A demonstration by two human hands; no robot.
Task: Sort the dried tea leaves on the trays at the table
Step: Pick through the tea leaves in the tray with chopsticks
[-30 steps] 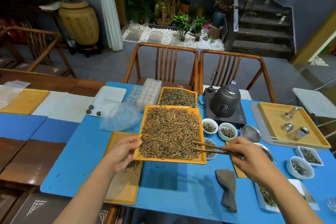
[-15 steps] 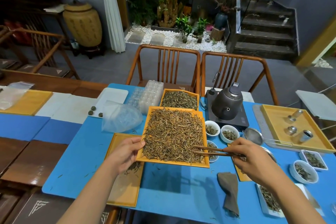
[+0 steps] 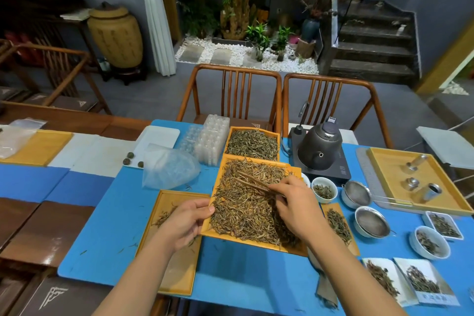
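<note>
The left hand (image 3: 183, 223) pinches the left rim of the full tea tray (image 3: 218, 187), thumb on top, and tips it up. Under that side lies a nearly bare tray (image 3: 177, 272) with only a few leaves. The right hand (image 3: 295, 205) is closed on wooden chopsticks (image 3: 252, 182). Their tips point away and to the left, lying on the dried tea leaves (image 3: 246, 210). So the right hand is the one nearer to the leaves to pick out.

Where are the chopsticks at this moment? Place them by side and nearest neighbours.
In the head view, the chopsticks are in the right hand, just right of centre, tips angled over the tea leaves in the full orange tray whose left edge the left hand grips.
</note>
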